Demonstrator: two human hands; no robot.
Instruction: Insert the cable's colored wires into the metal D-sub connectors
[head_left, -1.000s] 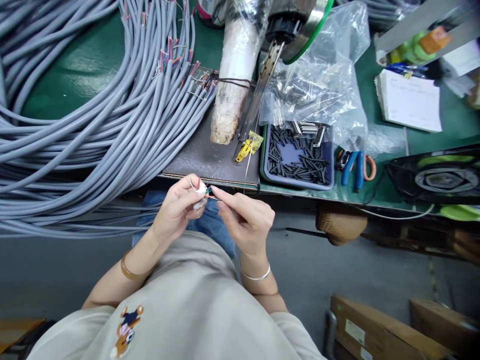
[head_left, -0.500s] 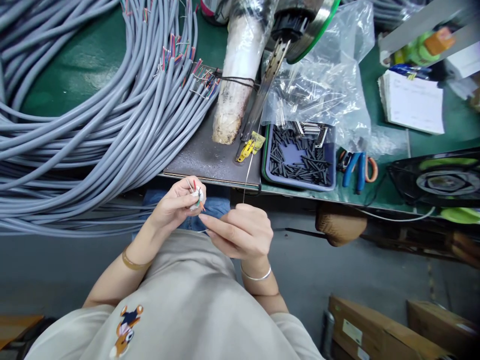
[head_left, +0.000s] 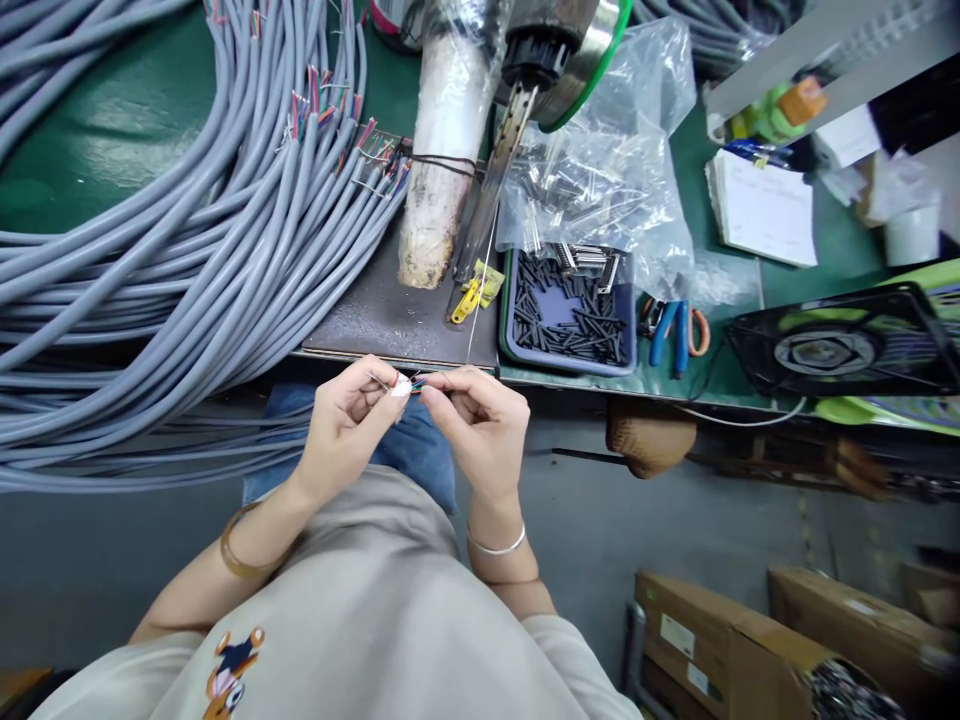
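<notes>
My left hand [head_left: 346, 425] is closed, pinching a small white piece [head_left: 401, 386] between thumb and fingers. Thin coloured wires [head_left: 418, 383] stick out of its right side, and a red one and a bare-looking strand show at its left. The fingertips of my right hand [head_left: 484, 425] are pressed together on the free ends of those wires. Both hands are close together just below the table edge, above my lap. A fine silvery wire [head_left: 480, 290] runs down from near the spool [head_left: 592, 75] to the top of my right hand; its lower end is hidden.
Bundles of grey cables [head_left: 225, 250] cover the left side. Ahead are a wrapped white tube [head_left: 437, 180], a yellow clip [head_left: 466, 300], a blue tray [head_left: 634, 350] of black sleeves, a plastic bag [head_left: 600, 150], pliers [head_left: 680, 340], a black fan [head_left: 832, 350] and a paper pad [head_left: 765, 210].
My right hand has risen to my left hand, and its fingertips now grip the coloured wires. My left hand has turned, so the wires point right. The camera view has shifted slightly right.
</notes>
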